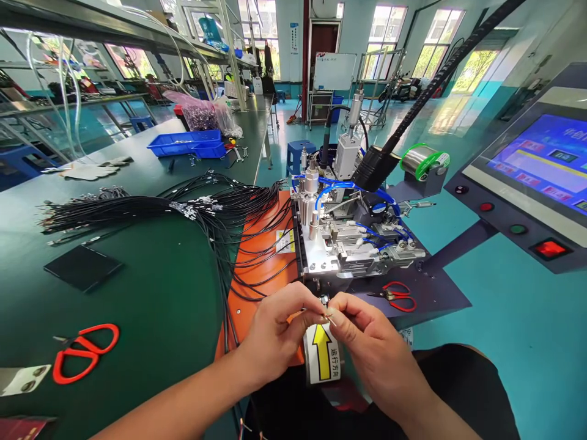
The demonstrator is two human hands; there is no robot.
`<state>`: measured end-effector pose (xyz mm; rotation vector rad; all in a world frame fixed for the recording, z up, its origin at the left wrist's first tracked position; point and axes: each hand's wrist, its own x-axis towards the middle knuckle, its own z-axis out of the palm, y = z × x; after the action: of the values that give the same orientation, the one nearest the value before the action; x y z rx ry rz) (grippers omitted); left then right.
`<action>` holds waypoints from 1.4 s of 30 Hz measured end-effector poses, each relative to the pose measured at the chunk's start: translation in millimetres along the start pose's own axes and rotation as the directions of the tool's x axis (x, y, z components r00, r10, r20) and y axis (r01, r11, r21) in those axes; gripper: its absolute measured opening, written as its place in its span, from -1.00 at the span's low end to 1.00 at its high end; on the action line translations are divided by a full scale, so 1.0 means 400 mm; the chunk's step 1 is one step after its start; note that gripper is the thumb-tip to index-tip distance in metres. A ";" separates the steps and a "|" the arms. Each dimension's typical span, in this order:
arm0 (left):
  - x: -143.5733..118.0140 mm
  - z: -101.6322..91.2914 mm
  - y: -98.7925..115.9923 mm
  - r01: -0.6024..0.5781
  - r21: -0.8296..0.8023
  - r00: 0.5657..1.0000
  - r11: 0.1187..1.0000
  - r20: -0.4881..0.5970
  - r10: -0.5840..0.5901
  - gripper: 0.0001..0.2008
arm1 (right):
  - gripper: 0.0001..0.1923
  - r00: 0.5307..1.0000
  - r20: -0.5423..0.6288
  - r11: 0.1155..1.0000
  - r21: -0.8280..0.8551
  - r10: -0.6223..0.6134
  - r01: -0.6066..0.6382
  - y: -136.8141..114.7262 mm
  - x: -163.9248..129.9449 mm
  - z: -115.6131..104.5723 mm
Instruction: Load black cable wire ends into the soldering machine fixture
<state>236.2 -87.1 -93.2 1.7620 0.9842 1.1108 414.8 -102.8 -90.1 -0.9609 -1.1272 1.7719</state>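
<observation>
**Two hands pinch a small metal piece before the soldering jig**

At the far left edge of the green bench (151, 293) lie red-handled scissors (82, 351), blades pointing left; behind them a flat dark pad (82, 267), and further back a spread bundle of black cables (183, 211) with metal tips, its strands trailing right across an orange mat (257, 256); a blue tray (192, 142) sits far back on the bench.

The left hand (275, 330) comes in from the lower left, fingers curled closed, thumb and forefinger pinched on a small metal terminal (326, 316); the right hand (367, 342) meets it from the right, likewise closed in a fingertip pinch on the same piece; the two hands touch at the tips. The terminal is tiny and pale, mostly hidden by the fingers, so its shape cannot be told; it is held just above a yellow arrow label (323, 360), near the front edge of the jig.

Right behind the hands stands the metal soldering jig (353, 238) with blue air tubes; small red snips (398, 296) lie at its front right; a green solder spool (424, 160) sits behind; a control panel with a blue screen (536, 165) fills the far right.
</observation>
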 end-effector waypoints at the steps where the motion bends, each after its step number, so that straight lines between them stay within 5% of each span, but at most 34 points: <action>1: 0.000 -0.005 0.001 -0.070 0.048 0.997 0.996 0.026 0.069 -0.88 | -0.71 1.000 0.020 1.000 0.019 0.019 -0.019 -0.004 -0.003 -0.006; 7: 0.007 -0.019 0.004 -0.379 0.293 0.914 0.878 0.266 0.306 -0.79 | -0.70 0.977 0.139 0.969 -0.207 0.164 -0.133 -0.032 0.000 -0.079; 11: 0.000 0.000 -0.009 -0.422 0.388 0.885 0.820 0.374 0.278 -0.81 | -0.80 0.963 0.116 0.892 -0.416 0.243 -0.175 -0.038 0.022 -0.117; 15: -0.012 0.017 -0.026 -0.362 0.409 0.906 0.838 0.367 0.212 -0.83 | -0.85 0.931 0.140 0.830 -0.512 0.336 -0.222 -0.043 0.051 -0.125; 20: -0.017 0.028 -0.032 -0.115 0.374 0.985 0.920 0.165 0.056 -0.93 | -0.77 0.998 -0.036 0.788 -0.612 0.056 -0.067 -0.055 0.053 -0.119; 24: -0.025 0.042 -0.050 -0.015 0.373 0.998 0.928 0.058 -0.007 -0.92 | -0.79 0.963 -0.190 0.681 -0.732 -0.190 -0.011 -0.016 0.014 -0.119; 30: -0.033 0.058 -0.074 0.039 0.392 0.999 0.919 0.001 -0.042 -0.91 | -0.75 0.875 -0.055 0.475 -0.855 -0.482 0.208 0.067 -0.030 -0.100; 37: -0.031 0.060 -0.069 0.063 0.402 0.998 0.914 -0.009 -0.065 -0.90 | -0.64 0.784 0.117 0.268 -0.900 -0.610 0.343 0.102 -0.024 -0.083; 42: -0.031 0.062 -0.069 0.092 0.378 0.996 0.921 -0.023 -0.090 -0.91 | -0.65 0.735 0.109 0.206 -0.923 -0.669 0.325 0.115 -0.025 -0.072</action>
<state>250.4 -93.9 -129.2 1.9912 1.3411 0.9081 433.9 -115.2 -140.4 -1.1955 -1.9626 0.2519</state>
